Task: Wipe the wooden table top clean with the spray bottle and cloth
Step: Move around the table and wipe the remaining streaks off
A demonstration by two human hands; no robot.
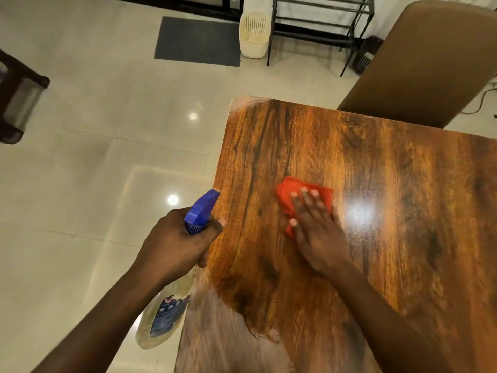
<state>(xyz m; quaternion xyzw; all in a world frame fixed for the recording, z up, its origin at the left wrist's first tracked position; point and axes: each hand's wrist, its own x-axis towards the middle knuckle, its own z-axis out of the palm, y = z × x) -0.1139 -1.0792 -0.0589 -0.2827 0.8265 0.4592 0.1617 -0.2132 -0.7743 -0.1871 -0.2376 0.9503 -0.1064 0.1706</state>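
Note:
The wooden table top [376, 162] fills the right half of the head view, glossy with dark grain. My left hand [177, 240] grips the neck of a spray bottle [164, 316] with a blue trigger head, held just off the table's left edge, its nozzle pointing up and right. An orange-red cloth [289, 195] lies on the table near its middle left. My right hand [317, 230] presses flat on the cloth with straight fingers. A bright light reflection sits just right of that hand.
A brown chair back [425, 60] stands at the table's far right edge. Beyond, on the pale tiled floor [80, 170], are a grey mat [199, 41], a cream plastic basket [254, 35] and a black metal rack [320, 25]. Dark furniture [16, 98] is at far left.

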